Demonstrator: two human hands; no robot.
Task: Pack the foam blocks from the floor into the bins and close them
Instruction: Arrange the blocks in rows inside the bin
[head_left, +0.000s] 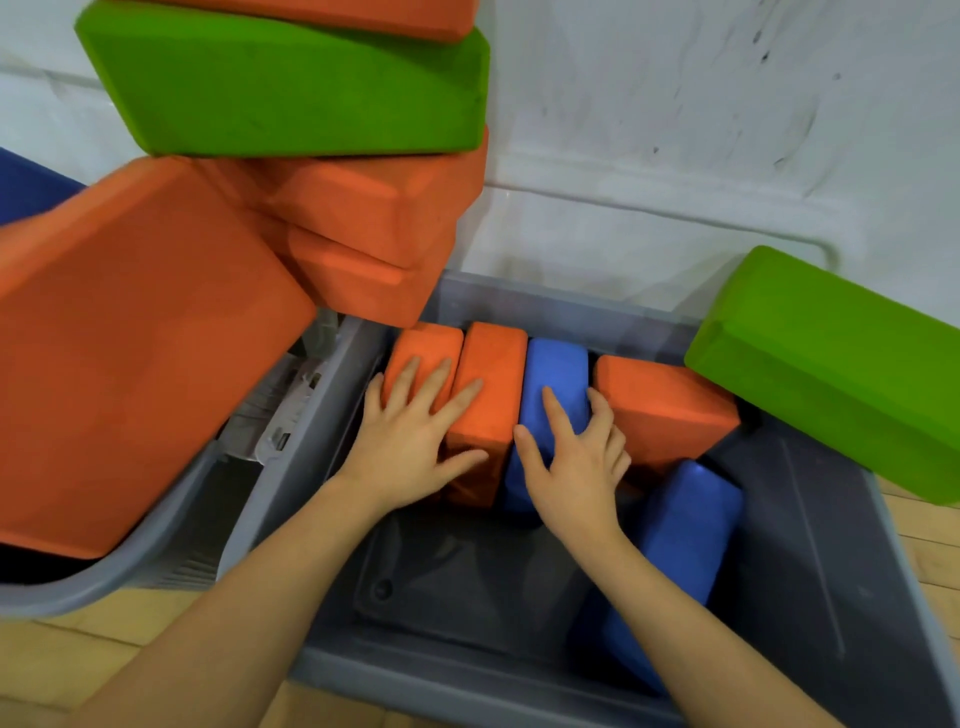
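Inside the grey bin (810, 519), three foam blocks are stood on edge in a row. The left hand (410, 441) is laid flat with fingers spread across the two orange blocks (485, 384). The right hand (576, 457) is curled over the blue block (558, 374), thumb on its near-left side and fingers hooked over its right edge. Just beyond those fingers an orange block (665, 410) is seen tilted, and a second blue block (685, 530) lies beneath the right wrist. A green block (831, 374) is propped on the bin's right rim.

A gym or studio storeroom corner: foam blocks (291, 88) stacked in grey bins (332, 415) on wooden flooring (78, 654).
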